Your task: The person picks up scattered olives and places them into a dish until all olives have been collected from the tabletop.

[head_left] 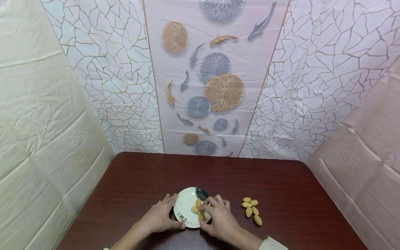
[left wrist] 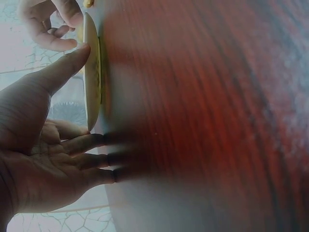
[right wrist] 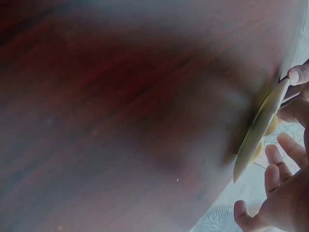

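Observation:
A round cream plate (head_left: 184,205) with a dark patch and a small plant print lies near the table's front. My left hand (head_left: 160,215) holds its left rim, thumb at the near edge and index finger farther round; the left wrist view shows the other fingertips reaching the tabletop. Over the plate's right side, my right hand (head_left: 221,219) pinches a yellow oval nut-like piece (head_left: 201,216) between thumb and index finger. Whether that piece touches the plate is hard to tell. Beside it on the plate are two similar pieces (head_left: 195,209).
Several more yellow oval pieces (head_left: 248,211) lie in a loose group to the right of the right hand. The dark red-brown wooden table (head_left: 150,177) ends at a patterned cloth backdrop (head_left: 200,121), with plain beige cloth (head_left: 40,156) hanging along the sides.

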Motion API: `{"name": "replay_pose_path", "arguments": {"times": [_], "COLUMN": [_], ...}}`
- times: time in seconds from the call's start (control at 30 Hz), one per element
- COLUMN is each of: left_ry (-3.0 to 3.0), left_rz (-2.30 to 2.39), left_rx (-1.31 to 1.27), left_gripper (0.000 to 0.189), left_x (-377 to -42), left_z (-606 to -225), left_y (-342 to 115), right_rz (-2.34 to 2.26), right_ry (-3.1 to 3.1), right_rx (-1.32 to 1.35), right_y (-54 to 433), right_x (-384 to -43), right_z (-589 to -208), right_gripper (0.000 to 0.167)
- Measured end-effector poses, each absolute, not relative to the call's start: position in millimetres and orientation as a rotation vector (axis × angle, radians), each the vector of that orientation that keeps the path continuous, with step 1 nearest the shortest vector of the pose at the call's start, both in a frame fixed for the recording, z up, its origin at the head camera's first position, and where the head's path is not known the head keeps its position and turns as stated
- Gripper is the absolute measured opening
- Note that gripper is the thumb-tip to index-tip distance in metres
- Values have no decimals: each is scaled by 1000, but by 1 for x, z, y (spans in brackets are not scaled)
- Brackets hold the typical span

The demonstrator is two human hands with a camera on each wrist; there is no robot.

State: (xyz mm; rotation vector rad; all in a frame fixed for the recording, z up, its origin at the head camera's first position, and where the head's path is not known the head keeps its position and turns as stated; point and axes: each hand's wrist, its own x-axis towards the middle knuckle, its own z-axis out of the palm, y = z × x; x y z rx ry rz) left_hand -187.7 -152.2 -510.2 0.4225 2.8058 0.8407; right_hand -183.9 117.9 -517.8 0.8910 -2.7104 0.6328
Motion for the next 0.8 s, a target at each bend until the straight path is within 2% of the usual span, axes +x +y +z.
{"name": "replay_pose_path", "arguments": {"times": [0.8], "left_ry": [2801], "left_rz": [846], "left_rx": [405], "left_gripper": [120], "left_x": [-187], "left_z": [-509], "left_y": [-151], "right_rz": [639], "right_ry": [-2763], "right_rx": [812], "right_y": [138], "right_x": [-178], "right_z": [-504], "right_gripper": [24]}}
